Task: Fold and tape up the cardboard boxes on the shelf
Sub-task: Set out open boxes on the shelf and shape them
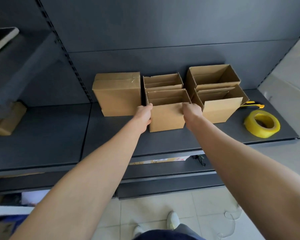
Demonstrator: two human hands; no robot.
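Observation:
Several brown cardboard boxes stand on the dark grey shelf (163, 141). The front middle box (166, 118) is open at the top. My left hand (144, 115) grips its left side near the top corner. My right hand (191, 112) grips its right top corner, fingers curled over the edge. A taped, closed box (118, 96) stands at the left. More open boxes sit behind it (163, 81) and at the right (218, 108), with another at the back right (213, 75). A yellow tape roll (261, 122) lies at the right.
A yellow utility knife (251, 104) lies behind the tape roll, by the right box. Flattened cardboard (5, 122) rests on the neighbouring shelf at the left. A lower shelf (163, 172) juts out beneath, with a carton under it. My shoes stand on the tiled floor (206, 213).

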